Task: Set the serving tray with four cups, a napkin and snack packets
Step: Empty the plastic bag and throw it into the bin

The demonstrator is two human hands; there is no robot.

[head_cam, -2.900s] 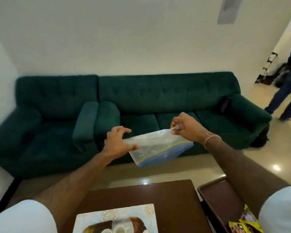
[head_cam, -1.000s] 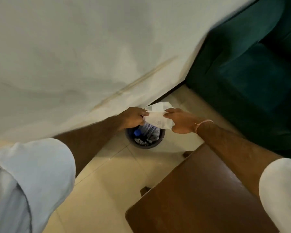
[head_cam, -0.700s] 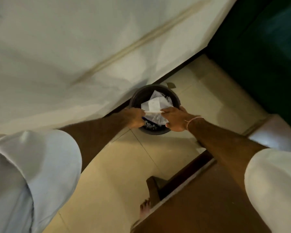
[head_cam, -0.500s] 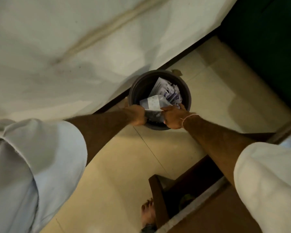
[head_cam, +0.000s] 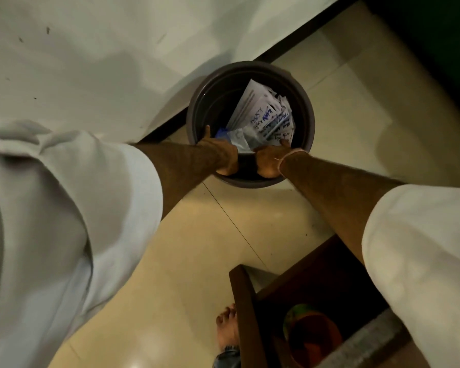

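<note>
A crumpled clear plastic bag with a blue edge [head_cam: 236, 137] sits low inside a dark round waste bin [head_cam: 307, 120], on top of paper scraps. My left hand [head_cam: 221, 156] and my right hand [head_cam: 269, 161] reach over the bin's near rim, one on each side of the bag. Both pinch its near edge, and their fingertips are mostly hidden behind the backs of the hands. The serving tray, cups, napkin and snack packets are out of view.
The bin stands on the tiled floor against a white wall with a dark skirting [head_cam: 300, 41]. A brown wooden table corner [head_cam: 243, 301] is at the lower right, with an orange container [head_cam: 314, 338] on its lower shelf. My bare foot [head_cam: 227, 325] is beside it. A green sofa [head_cam: 436, 43] is at the upper right.
I have turned from the sofa and table to the bin. Both hands carried the plastic bag down, and it has gone from above the rim to inside the bin.
</note>
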